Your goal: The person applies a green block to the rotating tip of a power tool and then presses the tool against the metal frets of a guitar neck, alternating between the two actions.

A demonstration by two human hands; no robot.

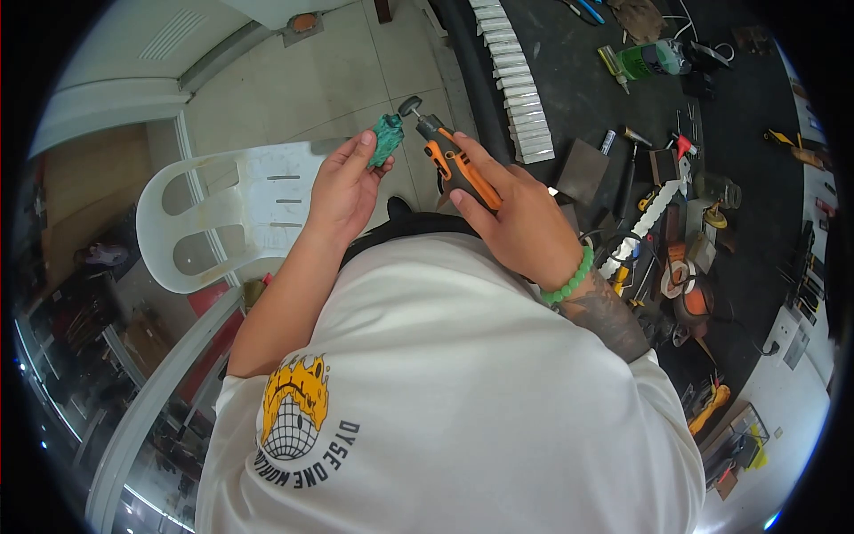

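Observation:
My left hand [345, 185] pinches a small green carved piece [386, 140] between thumb and fingers, its surface rough and uneven. My right hand [525, 214] is wrapped round an orange and black rotary tool [458, 162], which points up and to the left. At the tool's tip sits a dark round wheel [410, 106] on a thin metal shaft, close beside the upper right of the green piece. Both hands are held in front of my body, above the floor. A green bead bracelet [569, 276] circles my right wrist.
A white plastic chair [276, 191] stands at left. The dark workbench [569, 98] on the right carries a row of silvery strips [516, 84], a green bottle [645, 60], a brown block [584, 171], a tape roll [678, 279] and several hand tools. Pale tiles [320, 80] cover the floor.

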